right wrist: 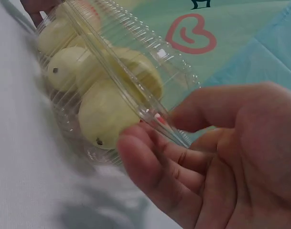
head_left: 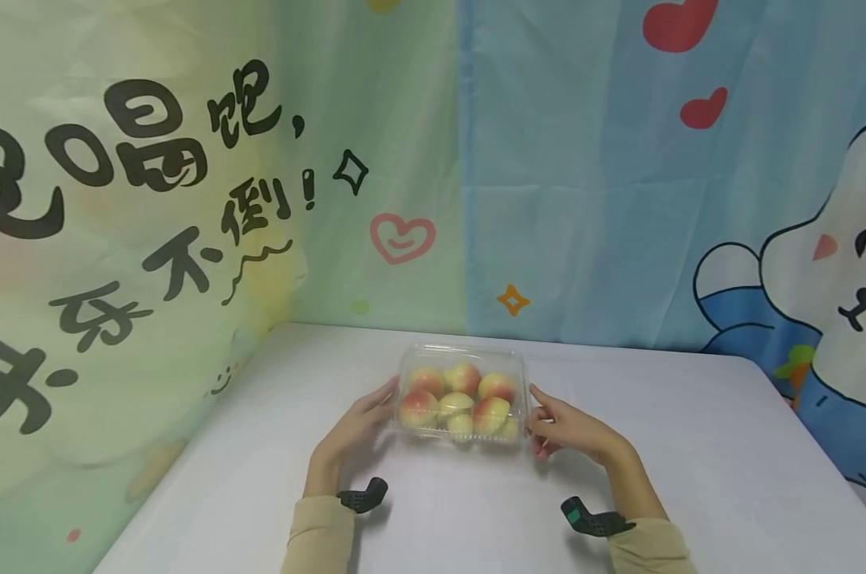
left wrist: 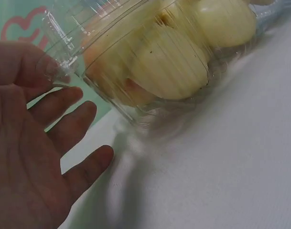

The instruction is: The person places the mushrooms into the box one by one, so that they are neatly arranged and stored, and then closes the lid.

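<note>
A clear plastic clamshell box (head_left: 463, 394) full of yellow fruits with red blushes is between the two hands over the white table. At its left end, my left hand (head_left: 364, 418) has its thumb and forefinger at the rim corner, and the other fingers spread apart below in the left wrist view. On the opposite end, my right hand (head_left: 564, 426) grips the rim between thumb and fingers. Its forefinger reaches along the side. Close up, the fruits (right wrist: 107, 112) show pale yellow undersides with small dark spots through the ribbed plastic. The lid lies over them.
The white table (head_left: 469, 510) spreads around the box, ending at a printed curtain (head_left: 584, 199) behind and on the left. Black wrist devices (head_left: 594, 520) are strapped to both forearms, below beige sleeves (head_left: 321, 530).
</note>
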Action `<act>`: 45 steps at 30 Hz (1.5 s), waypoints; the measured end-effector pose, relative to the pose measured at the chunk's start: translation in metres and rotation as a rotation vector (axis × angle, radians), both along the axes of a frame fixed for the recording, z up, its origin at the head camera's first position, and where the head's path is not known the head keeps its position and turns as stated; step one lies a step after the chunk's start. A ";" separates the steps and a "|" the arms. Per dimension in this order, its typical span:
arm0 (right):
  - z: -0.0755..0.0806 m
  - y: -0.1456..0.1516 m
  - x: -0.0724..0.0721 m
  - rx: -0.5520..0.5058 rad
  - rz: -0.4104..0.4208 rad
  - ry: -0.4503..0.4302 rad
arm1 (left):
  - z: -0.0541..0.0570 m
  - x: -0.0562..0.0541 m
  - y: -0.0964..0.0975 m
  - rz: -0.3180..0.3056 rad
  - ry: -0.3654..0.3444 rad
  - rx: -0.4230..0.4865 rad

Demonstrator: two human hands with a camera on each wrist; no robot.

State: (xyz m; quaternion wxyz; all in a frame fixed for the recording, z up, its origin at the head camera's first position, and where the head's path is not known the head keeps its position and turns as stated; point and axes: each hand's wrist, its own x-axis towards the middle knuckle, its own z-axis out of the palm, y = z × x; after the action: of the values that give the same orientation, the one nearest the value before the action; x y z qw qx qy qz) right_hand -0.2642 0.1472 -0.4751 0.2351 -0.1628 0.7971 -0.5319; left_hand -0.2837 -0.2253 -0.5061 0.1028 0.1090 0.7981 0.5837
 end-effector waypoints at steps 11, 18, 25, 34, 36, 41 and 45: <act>-0.009 0.005 -0.005 -0.090 -0.040 0.018 | -0.001 -0.009 0.018 0.082 0.086 -0.077; -0.002 0.002 -0.004 -0.104 -0.127 -0.001 | 0.004 -0.008 0.023 0.244 0.105 -0.099; 0.003 0.001 -0.003 -0.082 -0.187 0.008 | 0.008 -0.003 0.022 0.107 -0.012 0.025; 0.000 0.002 -0.004 -0.128 -0.187 -0.013 | 0.012 -0.004 0.034 0.233 -0.130 0.058; 0.000 0.002 -0.004 -0.136 -0.178 -0.007 | 0.014 -0.004 0.035 0.251 -0.145 0.074; 0.002 0.003 -0.003 -0.155 -0.165 -0.006 | 0.016 -0.004 0.037 0.263 -0.191 0.117; 0.002 0.004 -0.003 -0.163 -0.159 -0.015 | 0.018 -0.003 0.038 0.285 -0.225 0.145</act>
State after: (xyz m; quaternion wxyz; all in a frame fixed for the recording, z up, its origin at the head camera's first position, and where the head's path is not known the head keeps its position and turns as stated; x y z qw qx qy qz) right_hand -0.2673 0.1510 -0.4734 0.1839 -0.1136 0.7600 -0.6130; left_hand -0.2866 -0.1875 -0.4881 0.0996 -0.0639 0.7449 0.6566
